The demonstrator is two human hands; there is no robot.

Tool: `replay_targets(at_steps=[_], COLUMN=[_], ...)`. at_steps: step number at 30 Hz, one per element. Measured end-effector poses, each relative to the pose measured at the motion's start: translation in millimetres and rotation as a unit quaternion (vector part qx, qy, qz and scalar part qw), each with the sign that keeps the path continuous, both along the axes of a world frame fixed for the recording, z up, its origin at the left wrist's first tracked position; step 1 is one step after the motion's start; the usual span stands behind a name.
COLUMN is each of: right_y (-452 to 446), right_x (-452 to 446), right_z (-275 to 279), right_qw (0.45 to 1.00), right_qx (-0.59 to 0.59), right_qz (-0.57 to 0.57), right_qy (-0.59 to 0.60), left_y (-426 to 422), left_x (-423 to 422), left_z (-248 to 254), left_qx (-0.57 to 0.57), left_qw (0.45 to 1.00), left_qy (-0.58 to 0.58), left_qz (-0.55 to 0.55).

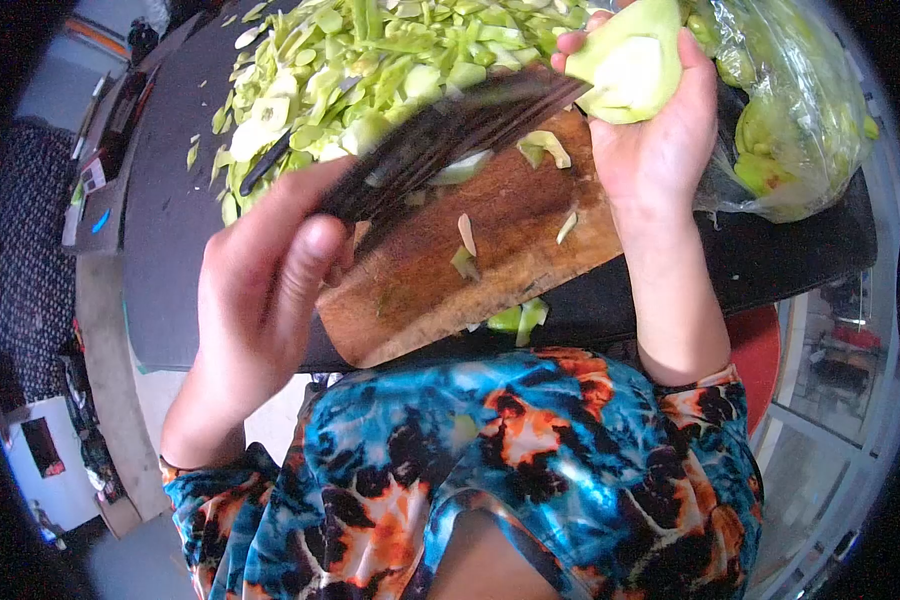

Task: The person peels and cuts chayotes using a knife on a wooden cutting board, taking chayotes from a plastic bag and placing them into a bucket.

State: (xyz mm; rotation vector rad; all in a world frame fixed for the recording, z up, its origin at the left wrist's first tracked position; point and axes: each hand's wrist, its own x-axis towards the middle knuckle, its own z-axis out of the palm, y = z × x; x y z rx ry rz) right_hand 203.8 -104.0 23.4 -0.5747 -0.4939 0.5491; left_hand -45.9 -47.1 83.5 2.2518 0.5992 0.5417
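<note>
My left hand is closed around a broad dark knife, its blade smeared by motion. The blade slants up to the right over a wooden cutting board, its tip close to the fruit in my other hand. My right hand grips a peeled, pale green fruit with a whitish cut centre; I cannot tell its kind. Beyond the board spreads a big heap of thin green slices. A few peelings and slivers lie on the board.
A clear plastic bag of green fruits stands at the right. More green scraps rest on the dark tabletop before the board. A dark handle-like thing lies at the heap's left edge. A red round surface shows below right.
</note>
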Motion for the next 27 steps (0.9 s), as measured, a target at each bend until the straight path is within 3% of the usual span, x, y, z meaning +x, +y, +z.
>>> replay_targets(at_steps=[2, 14, 16, 18, 22, 24, 27], right_y=[-1, -7, -4, -6, -11, -9, -8], right_x=[-3, -7, -5, -8, -18, -18, -17], right_z=[5, 11, 6, 11, 21, 18, 17], right_qw=[0.999, 0.997, 0.988, 0.988, 0.994, 0.992, 0.991], right_qx=[0.021, 0.056, 0.053, 0.056, 0.075, 0.074, 0.063], right_qz=[-0.030, -0.018, -0.066, -0.062, -0.016, -0.026, -0.044], right_qy=[-0.021, -0.051, -0.133, -0.129, -0.078, -0.099, -0.114], left_y=[-3, -2, -1, 0, 7, 6, 7], left_x=[2, 15, 15, 15, 12, 13, 14], left_z=[-2, -6, -6, -6, -10, -11, -10], left_qx=[-0.194, -0.189, -0.187, -0.201, -0.243, -0.185, -0.281], left_qw=[0.979, 0.979, 0.980, 0.977, 0.969, 0.981, 0.958], left_qy=[-0.062, -0.041, -0.042, -0.047, -0.007, 0.049, 0.032], left_qz=[0.026, 0.057, 0.054, 0.052, 0.041, 0.038, 0.043])
